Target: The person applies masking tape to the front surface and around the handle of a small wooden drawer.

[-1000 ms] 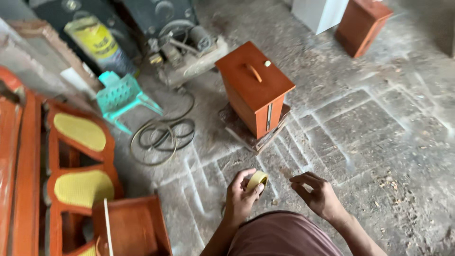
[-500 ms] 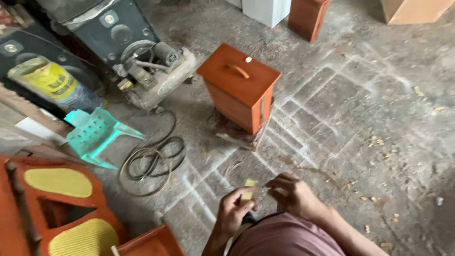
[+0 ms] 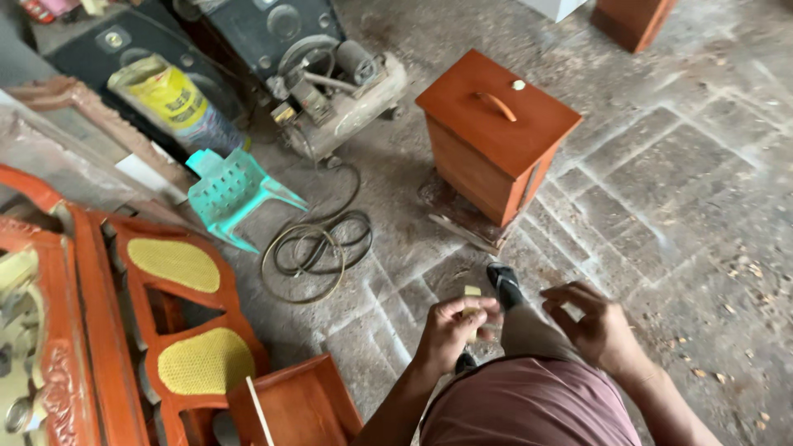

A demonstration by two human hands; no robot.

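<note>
My left hand gripped a small yellow roll, my right hand was open beside it, and the box stood untouched ahead.

Bare floor right of hands; wooden box ahead, hose coil left.

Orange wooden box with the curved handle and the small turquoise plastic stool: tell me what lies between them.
In the head view, between the orange wooden box and the turquoise plastic stool lie a coiled dark hose and dusty concrete floor.
</note>
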